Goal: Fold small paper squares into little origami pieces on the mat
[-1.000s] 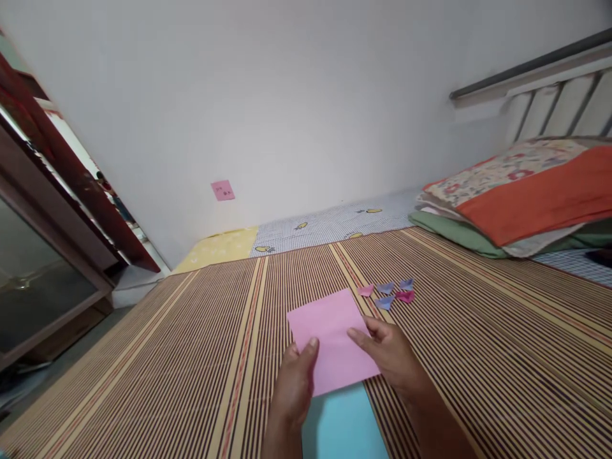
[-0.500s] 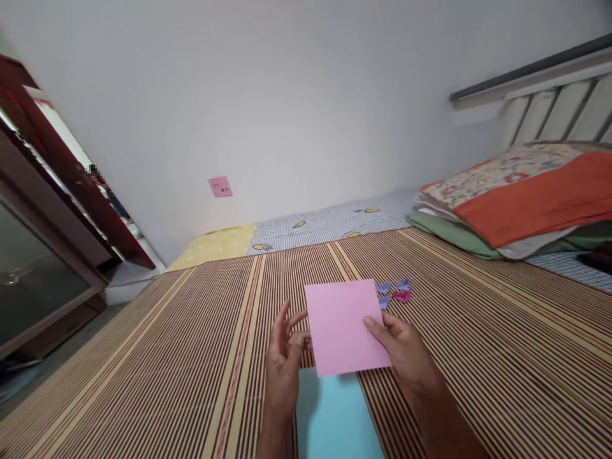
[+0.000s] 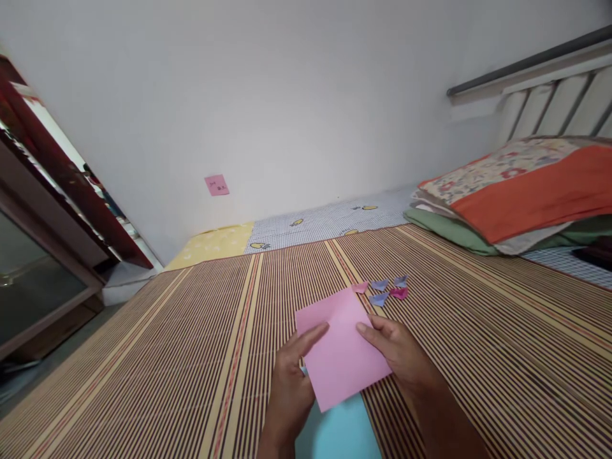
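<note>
A pink square sheet of paper (image 3: 340, 347) is held just above the striped mat (image 3: 191, 344), tilted. My left hand (image 3: 291, 376) lies on its left side with the index finger stretched across the sheet. My right hand (image 3: 399, 357) pinches its right edge, thumb on top. Beneath the sheet a light blue paper (image 3: 342, 433) rests on the mat. Several small folded paper pieces (image 3: 385, 290), pink, purple and magenta, lie just beyond the sheet.
Stacked pillows and folded bedding (image 3: 516, 197) sit at the right by a headboard (image 3: 549, 95). A pink note (image 3: 217, 185) is stuck on the white wall. Dark wooden furniture (image 3: 43, 242) stands at the left past the bed's edge.
My left hand, which had let go and opened beside the sheet, is back on the pink paper. The sheet has turned counter-clockwise and dropped slightly toward me.
</note>
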`<act>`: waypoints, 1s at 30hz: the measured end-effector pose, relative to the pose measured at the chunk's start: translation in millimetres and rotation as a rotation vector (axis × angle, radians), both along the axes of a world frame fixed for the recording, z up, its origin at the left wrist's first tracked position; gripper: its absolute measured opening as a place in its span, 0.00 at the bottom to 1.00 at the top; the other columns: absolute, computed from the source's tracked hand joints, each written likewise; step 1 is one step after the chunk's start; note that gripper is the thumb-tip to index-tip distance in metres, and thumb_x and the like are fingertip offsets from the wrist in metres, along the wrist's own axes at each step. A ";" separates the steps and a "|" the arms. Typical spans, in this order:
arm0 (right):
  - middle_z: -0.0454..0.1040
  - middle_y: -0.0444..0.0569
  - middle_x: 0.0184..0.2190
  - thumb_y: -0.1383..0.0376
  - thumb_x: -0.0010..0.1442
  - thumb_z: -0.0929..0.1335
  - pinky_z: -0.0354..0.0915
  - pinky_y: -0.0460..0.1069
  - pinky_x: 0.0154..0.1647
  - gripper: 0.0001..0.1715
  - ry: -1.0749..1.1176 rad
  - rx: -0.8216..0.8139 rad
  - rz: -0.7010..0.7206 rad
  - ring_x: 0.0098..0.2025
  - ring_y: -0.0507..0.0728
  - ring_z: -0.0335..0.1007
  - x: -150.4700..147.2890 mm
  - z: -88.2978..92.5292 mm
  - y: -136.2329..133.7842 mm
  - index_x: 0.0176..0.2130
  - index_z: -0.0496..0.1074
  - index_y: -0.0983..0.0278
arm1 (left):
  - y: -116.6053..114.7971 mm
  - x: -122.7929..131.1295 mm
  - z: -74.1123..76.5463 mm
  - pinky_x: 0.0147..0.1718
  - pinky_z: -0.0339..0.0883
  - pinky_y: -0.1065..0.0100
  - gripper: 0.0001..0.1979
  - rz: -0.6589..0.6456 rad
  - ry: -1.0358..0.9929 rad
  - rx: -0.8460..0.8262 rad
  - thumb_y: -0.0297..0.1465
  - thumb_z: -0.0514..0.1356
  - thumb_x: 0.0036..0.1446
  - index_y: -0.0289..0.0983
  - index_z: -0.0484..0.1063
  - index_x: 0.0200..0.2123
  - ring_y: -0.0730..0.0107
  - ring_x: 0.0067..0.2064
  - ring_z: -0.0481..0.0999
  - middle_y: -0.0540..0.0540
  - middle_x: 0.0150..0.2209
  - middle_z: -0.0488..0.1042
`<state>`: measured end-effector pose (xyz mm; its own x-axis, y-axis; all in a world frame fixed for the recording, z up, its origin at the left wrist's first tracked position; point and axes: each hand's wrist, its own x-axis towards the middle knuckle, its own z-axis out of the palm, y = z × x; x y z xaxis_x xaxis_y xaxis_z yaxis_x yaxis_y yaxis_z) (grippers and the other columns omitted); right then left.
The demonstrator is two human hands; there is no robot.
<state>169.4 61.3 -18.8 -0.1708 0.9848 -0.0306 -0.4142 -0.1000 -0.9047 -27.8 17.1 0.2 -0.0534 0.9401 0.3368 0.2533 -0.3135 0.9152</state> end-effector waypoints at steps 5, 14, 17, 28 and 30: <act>0.82 0.50 0.32 0.49 0.56 0.76 0.72 0.49 0.31 0.27 0.090 -0.005 -0.081 0.30 0.58 0.78 7.4 0.7 2.0 0.47 0.78 0.64 | 4.4 -5.0 -8.6 0.46 0.77 0.56 0.23 0.049 -0.192 -0.065 0.29 0.78 0.40 0.43 0.86 0.44 0.45 0.48 0.82 0.38 0.50 0.84; 0.81 0.54 0.49 0.61 0.55 0.78 0.71 0.57 0.53 0.23 -0.121 0.251 0.106 0.51 0.63 0.77 19.2 -1.7 1.2 0.51 0.80 0.58 | 10.0 -11.9 -17.2 0.56 0.71 0.53 0.20 -0.008 -0.273 -0.095 0.40 0.73 0.52 0.39 0.85 0.47 0.45 0.56 0.79 0.36 0.51 0.83; 0.80 0.50 0.39 0.59 0.58 0.76 0.72 0.53 0.47 0.14 -0.190 0.314 0.122 0.43 0.59 0.77 13.6 -2.2 1.2 0.44 0.82 0.60 | 9.8 -10.7 -19.6 0.55 0.71 0.53 0.19 -0.026 -0.331 -0.085 0.41 0.70 0.56 0.36 0.85 0.46 0.48 0.52 0.81 0.35 0.47 0.84; 0.72 0.44 0.27 0.55 0.63 0.71 0.65 0.49 0.32 0.15 -0.363 0.357 -0.084 0.30 0.55 0.68 -2.8 2.1 1.1 0.35 0.78 0.66 | 9.0 11.2 -18.9 0.53 0.72 0.57 0.24 0.027 -0.634 -0.059 0.38 0.70 0.58 0.35 0.78 0.56 0.53 0.52 0.81 0.37 0.47 0.84; 0.72 0.44 0.25 0.55 0.63 0.71 0.65 0.49 0.31 0.16 -0.367 0.345 -0.100 0.29 0.56 0.68 -5.1 0.4 1.0 0.33 0.77 0.66 | 8.1 16.9 -14.5 0.55 0.71 0.61 0.27 0.054 -0.702 -0.041 0.35 0.69 0.59 0.38 0.74 0.61 0.55 0.56 0.79 0.39 0.50 0.82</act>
